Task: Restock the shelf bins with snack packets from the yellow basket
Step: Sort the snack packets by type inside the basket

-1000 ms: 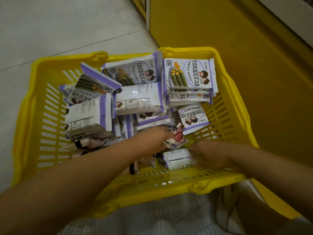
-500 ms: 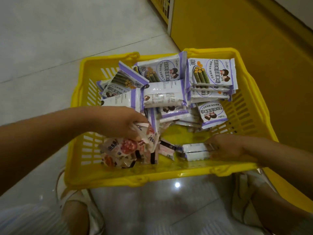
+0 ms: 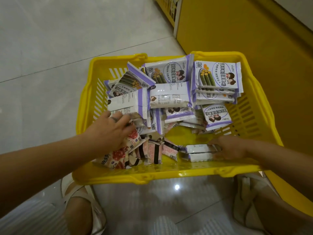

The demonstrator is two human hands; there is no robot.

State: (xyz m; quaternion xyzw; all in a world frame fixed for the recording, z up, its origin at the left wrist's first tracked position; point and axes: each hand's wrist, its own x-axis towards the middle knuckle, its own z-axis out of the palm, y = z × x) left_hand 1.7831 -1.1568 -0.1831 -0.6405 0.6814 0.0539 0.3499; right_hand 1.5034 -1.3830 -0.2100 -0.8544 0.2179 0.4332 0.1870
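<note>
Pinching likely light, slippery white packets (image 3: 199, 150) endwise in right hand (image 3: 232, 148); covering pink packets (image 3: 122, 155) with left hand (image 3: 108, 133), grip unclear.

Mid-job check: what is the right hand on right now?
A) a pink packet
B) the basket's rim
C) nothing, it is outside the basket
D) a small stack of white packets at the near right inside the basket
D: the right hand grips a stack of white packets lying inside the yellow basket by its near wall. The pink packets are under the left hand.
</note>
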